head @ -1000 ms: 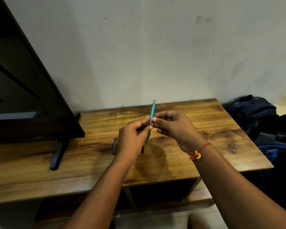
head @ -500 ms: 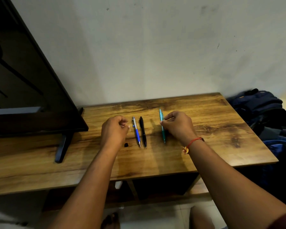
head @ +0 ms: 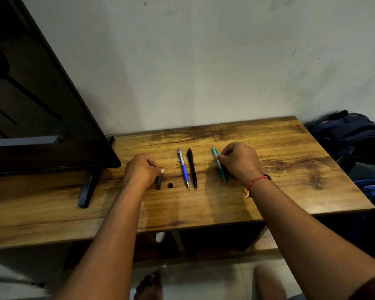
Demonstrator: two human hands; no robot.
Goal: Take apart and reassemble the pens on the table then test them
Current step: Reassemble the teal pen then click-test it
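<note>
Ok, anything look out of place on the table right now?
A small black bit lies loose between the left hand and the blue pen, beside a grey piece. Both look like detached pen parts. Otherwise nothing stands out.

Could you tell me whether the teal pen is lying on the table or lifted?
Lying down: the teal pen rests flat on the table, the right hand pinching its upper end.

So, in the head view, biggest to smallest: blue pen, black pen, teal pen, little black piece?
Blue pen and black pen: alike.
Teal pen: similar, partly under the right hand.
Little black piece: smallest.
</note>
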